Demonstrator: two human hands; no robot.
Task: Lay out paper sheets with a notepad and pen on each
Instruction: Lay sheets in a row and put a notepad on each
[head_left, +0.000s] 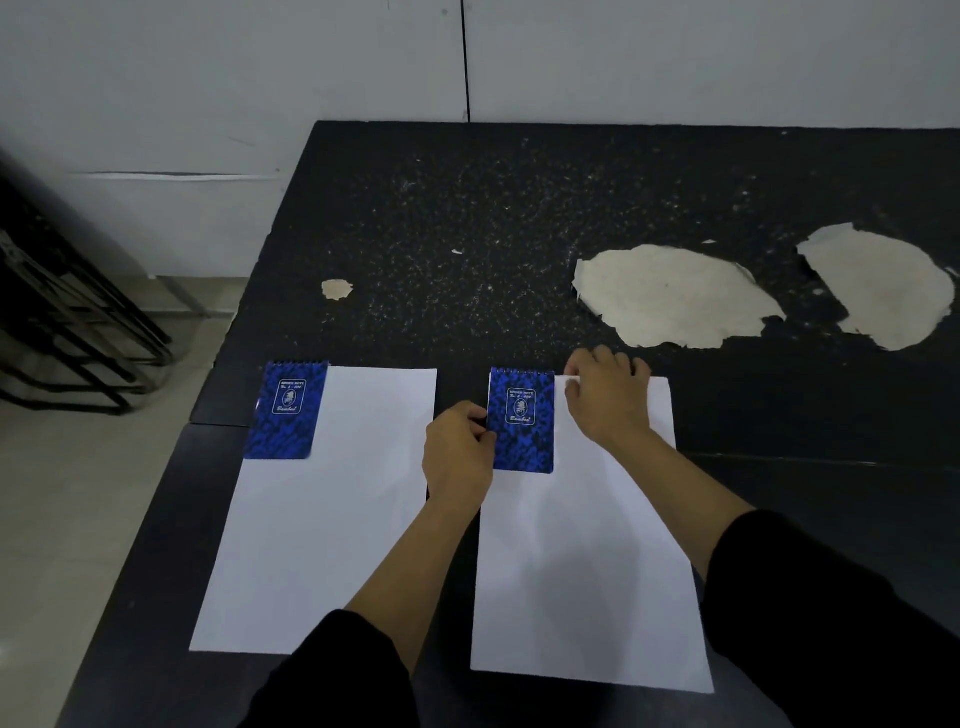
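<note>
White right-hand sheet (587, 561) lies flat on the black table (519, 208); left hand (457, 452) pinches the blue spiral notepad (522, 418) at its top-left corner, right hand (605, 397) presses curled fingers on the paper's far edge; square the pad gently, no pens seen yet

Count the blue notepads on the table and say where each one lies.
2. One notepad lies on the left sheet's top-left corner; the other on the right sheet's, at the left hand.

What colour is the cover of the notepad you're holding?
Mottled blue and black, with a white printed emblem, on the right notepad; seen in the head view.
</note>
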